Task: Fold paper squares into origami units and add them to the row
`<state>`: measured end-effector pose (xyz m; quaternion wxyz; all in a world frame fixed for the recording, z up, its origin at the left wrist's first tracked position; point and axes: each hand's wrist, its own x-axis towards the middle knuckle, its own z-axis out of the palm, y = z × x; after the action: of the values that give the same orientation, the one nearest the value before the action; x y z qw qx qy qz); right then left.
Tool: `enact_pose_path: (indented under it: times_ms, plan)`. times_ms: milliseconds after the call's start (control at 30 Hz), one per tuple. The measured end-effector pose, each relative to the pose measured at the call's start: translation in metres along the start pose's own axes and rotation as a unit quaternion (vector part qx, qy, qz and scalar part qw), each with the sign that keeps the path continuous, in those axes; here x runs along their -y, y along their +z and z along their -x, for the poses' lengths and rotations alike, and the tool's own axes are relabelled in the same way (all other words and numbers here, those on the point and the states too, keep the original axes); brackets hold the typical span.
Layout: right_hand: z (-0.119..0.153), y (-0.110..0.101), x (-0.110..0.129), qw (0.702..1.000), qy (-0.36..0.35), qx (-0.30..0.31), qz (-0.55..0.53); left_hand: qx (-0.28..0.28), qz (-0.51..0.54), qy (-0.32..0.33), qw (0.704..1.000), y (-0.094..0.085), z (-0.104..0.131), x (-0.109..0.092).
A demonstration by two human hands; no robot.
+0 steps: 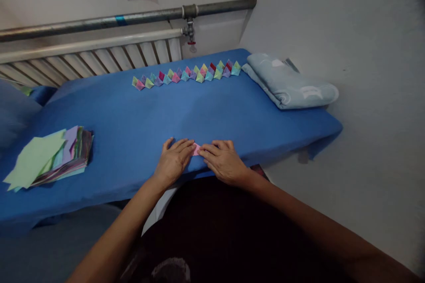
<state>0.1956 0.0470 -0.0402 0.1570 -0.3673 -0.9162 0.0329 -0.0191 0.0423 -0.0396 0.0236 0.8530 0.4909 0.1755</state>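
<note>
A small piece of folded pink paper (196,149) lies on the blue sheet near the front edge, between my two hands. My left hand (174,159) holds its left side, fingertips pressed down on it and thumb side hidden in part. From the other side, my right hand (223,159) has its fingers on the paper's right end. Most of the paper is covered by the fingers, so its full shape cannot be made out. Farther back stand several folded paper pieces (186,74) in many colours, lined up in rows.
A stack of coloured paper sheets (49,157) lies at the left, light green on top. At the back right is a folded grey-blue blanket (292,82). Behind the blue-covered surface (133,115) run a radiator (99,55) and a metal pipe (149,15) along the wall.
</note>
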Motion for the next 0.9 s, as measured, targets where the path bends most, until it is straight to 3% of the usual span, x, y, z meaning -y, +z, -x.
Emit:
enact_pose_path:
  times_ms: [333,467,633,900]
  plan:
    - [0.025,-0.001,-0.009,0.995,0.077,-0.058,-0.014,-0.007,-0.014,0.013,1.0,-0.004,-0.006,-0.002]
    - [0.027,-0.001,-0.013,0.987,0.116,-0.102,-0.047,0.06,-0.009,0.056,0.997,-0.016,-0.015,0.002]
    - [0.025,-0.001,-0.012,0.984,0.13,-0.106,-0.053,0.131,0.01,0.079,0.988,-0.027,-0.03,0.013]
    - [0.026,-0.001,-0.012,0.984,0.133,-0.102,-0.063,0.153,0.0,0.11,0.982,-0.027,-0.038,0.021]
